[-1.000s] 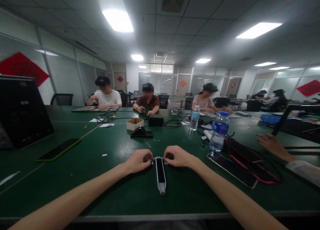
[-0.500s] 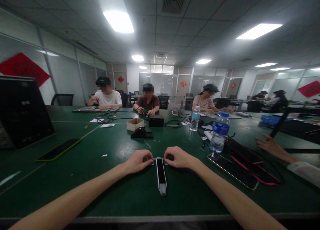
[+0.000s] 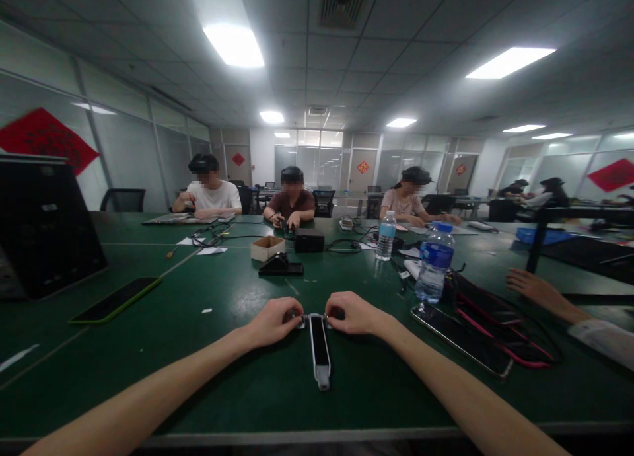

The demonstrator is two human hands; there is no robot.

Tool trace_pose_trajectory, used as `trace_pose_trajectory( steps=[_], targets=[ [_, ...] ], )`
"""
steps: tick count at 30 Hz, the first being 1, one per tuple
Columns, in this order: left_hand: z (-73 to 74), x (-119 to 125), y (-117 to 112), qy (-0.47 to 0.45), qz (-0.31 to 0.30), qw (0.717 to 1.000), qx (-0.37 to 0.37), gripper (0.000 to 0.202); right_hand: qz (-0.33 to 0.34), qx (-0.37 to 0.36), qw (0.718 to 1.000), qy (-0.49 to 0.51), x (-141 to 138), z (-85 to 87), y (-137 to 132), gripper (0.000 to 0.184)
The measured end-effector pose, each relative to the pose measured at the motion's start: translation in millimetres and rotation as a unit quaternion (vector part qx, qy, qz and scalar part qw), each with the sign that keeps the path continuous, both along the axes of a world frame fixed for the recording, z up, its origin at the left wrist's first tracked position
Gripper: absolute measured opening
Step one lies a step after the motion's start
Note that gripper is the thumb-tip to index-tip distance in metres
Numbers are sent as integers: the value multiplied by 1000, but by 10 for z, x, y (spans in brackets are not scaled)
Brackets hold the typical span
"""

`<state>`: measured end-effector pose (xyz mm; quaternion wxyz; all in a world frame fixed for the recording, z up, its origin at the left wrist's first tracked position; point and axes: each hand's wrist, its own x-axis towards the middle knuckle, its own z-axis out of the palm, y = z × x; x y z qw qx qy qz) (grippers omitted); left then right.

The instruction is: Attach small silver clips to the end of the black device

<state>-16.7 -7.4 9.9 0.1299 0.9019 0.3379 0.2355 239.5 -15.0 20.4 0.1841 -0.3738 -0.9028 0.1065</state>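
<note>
two pinches, left hand [image 3: 277, 320] and right hand [image 3: 352, 312], are closed, apparently on small tabs [image 3: 302, 324] flanking the far end of a slim gadget [image 3: 319, 343], which lies between them on the table [image 3: 238, 393]. this looks like steadying or adjusting; the next move calls for even finger pressure.

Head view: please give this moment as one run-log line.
slim device: on green table; left hand: fingers curled at far end, left side; right hand: fingers curled, right side
</note>
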Motion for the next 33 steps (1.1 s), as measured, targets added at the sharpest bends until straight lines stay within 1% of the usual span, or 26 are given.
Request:
trace_pose_trajectory(
  steps=[9, 17, 25, 29, 33],
  targets=[
    [8, -13, 0, -4, -14, 1000, 0, 15, -1, -7, 1000, -1, 20, -40, 20, 11],
    [42, -15, 5, 4, -1, 999, -45, 12, -1, -8, 1000, -5, 13, -52, 41, 11],
    [3, -3, 27, -1, 2, 999, -41, 12, -10, -14, 1000, -12, -11, 11, -4, 11],
    [-15, -6, 41, 7, -3, 999, -33, 13, -11, -11, 1000, -6, -10, -9, 2, 12],
    [-63, -22, 69, 13, -14, 1000, -22, 14, -12, -18, 1000, -3, -7, -24, 4, 13]
  ],
)
